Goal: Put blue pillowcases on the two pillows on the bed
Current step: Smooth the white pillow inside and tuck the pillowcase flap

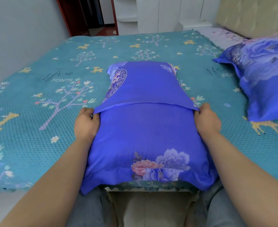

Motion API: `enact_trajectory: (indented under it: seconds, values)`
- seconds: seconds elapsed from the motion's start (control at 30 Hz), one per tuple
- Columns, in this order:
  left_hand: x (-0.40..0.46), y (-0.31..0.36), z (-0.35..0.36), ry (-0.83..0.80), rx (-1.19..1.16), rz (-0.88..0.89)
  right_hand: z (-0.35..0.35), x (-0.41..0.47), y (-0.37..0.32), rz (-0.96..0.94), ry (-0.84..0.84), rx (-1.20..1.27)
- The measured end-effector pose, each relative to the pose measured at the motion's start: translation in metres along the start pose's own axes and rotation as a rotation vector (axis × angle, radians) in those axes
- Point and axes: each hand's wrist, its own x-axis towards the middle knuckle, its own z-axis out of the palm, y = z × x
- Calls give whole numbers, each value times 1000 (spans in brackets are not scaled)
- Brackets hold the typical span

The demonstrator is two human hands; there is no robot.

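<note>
We note a bed (36, 99) covered by a teal spread (135, 46) printed with trees and yellow deer. A pale grey wall (20, 30) runs along its left side. Beyond the far edge stand a red-brown door frame (64, 18) and white cabinets (159, 13). A beige padded headboard (249, 13) occupies the right corner.

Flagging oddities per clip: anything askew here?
Only the near pillow: it overhangs the bed edge, both hands gripping its flap. The other pillow lies neatly cased.
</note>
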Motion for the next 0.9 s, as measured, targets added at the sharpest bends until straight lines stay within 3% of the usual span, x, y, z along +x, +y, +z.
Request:
enact_trajectory:
  seconds: [0.23, 0.37, 0.47, 0.53, 0.6, 0.67, 0.77, 0.9]
  values:
    - [4, -20, 3, -403, -89, -312, 16, 2, 27, 154, -241, 63]
    - [2, -21, -12, -336, -57, -398, 3, 2, 23, 211, -130, 230]
    - [-4, 14, -23, -93, 46, -81, -15, -3, -9, 4, 59, 356]
    - [-15, 64, -22, -11, -60, 177, -22, -12, -47, -195, 54, 410]
    - [-36, 114, -11, -142, -78, 359, -18, -33, -81, -344, -63, 353]
    - [-62, 132, 7, -340, 140, 444, -4, -60, -91, -389, -173, 168]
    - [-81, 99, 18, -414, 375, 335, 19, -95, -53, -281, -198, -58]
    - [-74, 47, 1, -414, 194, -102, 19, -103, -5, 12, -196, 89]
